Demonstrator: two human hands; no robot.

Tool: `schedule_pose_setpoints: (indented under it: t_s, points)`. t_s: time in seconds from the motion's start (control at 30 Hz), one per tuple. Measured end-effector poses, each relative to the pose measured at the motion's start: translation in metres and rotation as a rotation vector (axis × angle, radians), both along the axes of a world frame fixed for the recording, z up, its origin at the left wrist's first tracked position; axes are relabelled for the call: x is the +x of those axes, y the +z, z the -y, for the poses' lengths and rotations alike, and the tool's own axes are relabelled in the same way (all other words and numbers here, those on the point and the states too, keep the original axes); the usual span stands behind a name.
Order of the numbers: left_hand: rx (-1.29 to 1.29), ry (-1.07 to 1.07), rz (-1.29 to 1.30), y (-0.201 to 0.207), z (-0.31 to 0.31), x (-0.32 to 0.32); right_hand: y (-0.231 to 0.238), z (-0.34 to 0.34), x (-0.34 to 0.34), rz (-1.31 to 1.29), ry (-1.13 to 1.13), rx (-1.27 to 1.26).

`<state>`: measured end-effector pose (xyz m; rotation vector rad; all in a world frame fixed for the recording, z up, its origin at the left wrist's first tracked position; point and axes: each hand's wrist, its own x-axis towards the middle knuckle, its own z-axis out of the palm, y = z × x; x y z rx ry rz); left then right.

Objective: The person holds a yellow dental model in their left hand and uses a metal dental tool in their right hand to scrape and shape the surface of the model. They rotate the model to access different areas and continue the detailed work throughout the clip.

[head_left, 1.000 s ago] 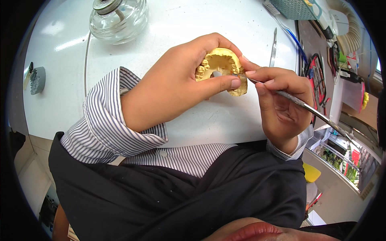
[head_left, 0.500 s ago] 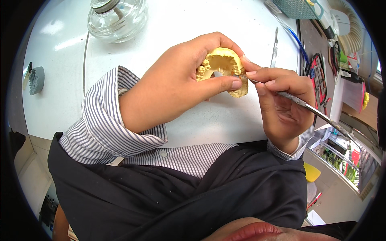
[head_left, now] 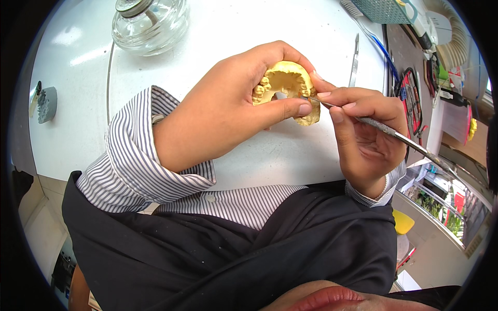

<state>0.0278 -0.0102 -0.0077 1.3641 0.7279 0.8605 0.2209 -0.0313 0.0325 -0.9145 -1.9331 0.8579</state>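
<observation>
A yellow plaster dental model (head_left: 288, 67), arch-shaped with moulded teeth, is held above the white table. My left hand (head_left: 228, 103) is closed around its left side, the thumb lying across the open end of the arch and the fingers behind. In my right hand (head_left: 371, 129) is a slim metal dental carving tool (head_left: 410, 142) with a knurled grip, pinched between thumb and fingers. Its thin tip meets the model at the teeth on the right side, close to my left thumb. The fingers partly hide the tip and the model's back.
A round glass spirit burner (head_left: 151, 28) stands at the far left. A grey toothed block (head_left: 47, 105) sits near the left edge. Beyond my right hand lie a scalpel (head_left: 355, 59) and a blue-handled brush (head_left: 377, 45). A green perforated basket (head_left: 381, 10) is at the far right.
Both hands keep nearly the same place on the model. The carving tool's rear end has tilted very slightly, its tip staying at the teeth.
</observation>
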Motion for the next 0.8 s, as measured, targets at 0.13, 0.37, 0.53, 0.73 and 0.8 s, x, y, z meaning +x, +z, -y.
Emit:
schedule_pose_setpoints:
  t_s: [0.13, 0.37, 0.53, 0.73, 0.8]
  points:
    - [0.034, 0.011, 0.001, -0.0024, 0.0004, 0.0009, 0.0004, -0.0006, 0.0015, 0.046, 0.017, 0.03]
    - [-0.049, -0.008, 0.012, 0.0013, 0.0, -0.0002, -0.0004, 0.001, -0.0008, -0.025, -0.01, -0.01]
    - [-0.029, 0.005, 0.028, -0.0016, 0.0004, 0.0009, 0.0014, -0.0001, 0.0007, 0.099, 0.01, 0.047]
    - [-0.07, -0.009, 0.034, 0.0015, 0.0003, 0.0011, -0.0008, 0.0001, -0.0002, -0.034, 0.006, 0.009]
    - [-0.058, -0.008, 0.022, 0.0016, 0.0, 0.001, -0.0009, -0.0005, 0.0003, -0.006, 0.005, 0.017]
